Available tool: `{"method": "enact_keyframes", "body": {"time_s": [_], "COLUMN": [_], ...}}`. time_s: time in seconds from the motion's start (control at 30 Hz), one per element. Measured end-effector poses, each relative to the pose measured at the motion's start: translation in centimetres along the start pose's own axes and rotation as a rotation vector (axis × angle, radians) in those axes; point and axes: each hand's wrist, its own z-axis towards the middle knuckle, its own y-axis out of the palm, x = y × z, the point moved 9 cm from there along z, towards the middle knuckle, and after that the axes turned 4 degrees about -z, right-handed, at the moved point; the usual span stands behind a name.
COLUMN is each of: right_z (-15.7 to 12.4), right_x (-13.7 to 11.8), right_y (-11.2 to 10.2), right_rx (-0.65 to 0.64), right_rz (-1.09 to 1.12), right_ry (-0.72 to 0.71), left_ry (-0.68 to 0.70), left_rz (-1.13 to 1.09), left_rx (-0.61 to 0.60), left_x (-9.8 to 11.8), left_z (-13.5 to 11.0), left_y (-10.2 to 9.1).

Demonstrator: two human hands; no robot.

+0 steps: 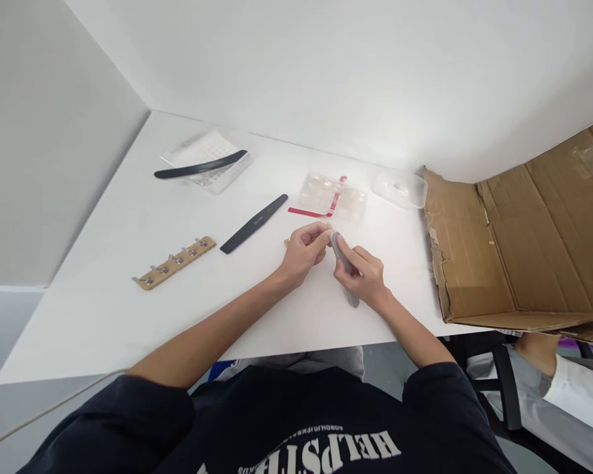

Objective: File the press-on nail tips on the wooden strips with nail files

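Observation:
My right hand (366, 273) is wrapped round a grey nail file (352, 300), which slants between thumb and fingers. Its upper end meets the fingertips of my left hand (301, 255). The left thumb and fingers are pinched together. Whatever small thing they hold is too small to make out. Just behind the left hand, a bit of something tan (286, 242) pokes out, mostly hidden. Left of the hands lies a dark nail file (254, 224) with pale lettering. Farther left is a wooden strip (178, 261) carrying several small metal stems.
A curved black nail file (200, 166) rests across a clear plastic pack (222, 179). Beyond my hands sit a clear compartment tray (316, 191) with red tape (306, 212) and a clear lidded box (400, 189). An open cardboard box (464, 263) stands right; a co-worker's arm (538, 352) shows below.

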Motion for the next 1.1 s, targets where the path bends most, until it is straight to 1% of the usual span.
{"method": "enact_keyframes", "body": {"time_s": [0.03,0.1,0.17,0.23,0.37,0.47,0.5,0.57,0.6,0.7,0.73,0.8,0.83,0.93,0.97,1.07,1.1], "right_z": [0.0,0.1,0.2,0.2,0.2,0.0,0.0,-0.1,-0.1,-0.1,-0.1,-0.1,-0.1,-0.1,-0.1,-0.1,0.0], "right_x": [0.3,0.7,0.3,0.1,1.1,0.7,0.9,1.5,1.6,0.9,1.0,1.5,1.6,0.9,1.0,1.5,1.2], "right_y": [0.1,-0.3,-0.5,-0.4,-0.5,0.2,0.3,0.0,0.1,0.5,0.4,-0.3,-0.4,-0.1,-0.1,-0.6,-0.6], "right_rx": [-0.010,0.016,0.040,0.024,0.027,-0.044,-0.054,-0.015,-0.019,-0.062,-0.054,0.014,0.020,-0.024,-0.030,0.022,0.014], "right_rz": [-0.017,-0.052,-0.060,-0.055,-0.065,-0.059,-0.046,-0.045,-0.054,-0.038,-0.027,-0.011,-0.010,-0.008,-0.016,-0.006,0.002], "right_ry": [0.029,0.071,0.016,-0.020,0.067,0.018,0.036,0.108,0.117,0.036,0.043,0.087,0.092,0.026,0.040,0.107,0.079], "left_ry": [-0.001,-0.004,-0.009,-0.008,-0.002,-0.007,-0.006,0.000,-0.003,-0.025,-0.035,-0.061,-0.080,-0.135,-0.143,-0.154,-0.164], "left_rz": [-0.003,-0.004,0.005,0.012,0.017,0.001,-0.008,-0.021,-0.024,-0.042,-0.054,-0.081,-0.093,-0.132,-0.144,-0.171,-0.180], "left_rx": [0.008,0.025,0.020,0.018,0.029,0.016,0.017,0.017,0.008,-0.037,-0.051,-0.076,-0.091,-0.122,-0.121,-0.111,-0.113], "left_x": [0.0,-0.1,-0.3,-0.3,-0.1,0.0,0.1,0.2,0.2,0.2,0.2,0.2,0.1,-0.2,-0.2,-0.2,-0.3], "left_z": [0.0,0.0,0.0,0.0,0.0,0.1,0.1,0.1,0.1,0.1,0.0,-0.1,-0.1,-0.2,-0.2,-0.2,-0.3], "left_y": [-0.1,-0.3,-0.2,-0.2,-0.3,-0.2,-0.2,-0.3,-0.2,0.2,0.3,0.6,0.7,1.0,1.0,1.0,1.0]}}
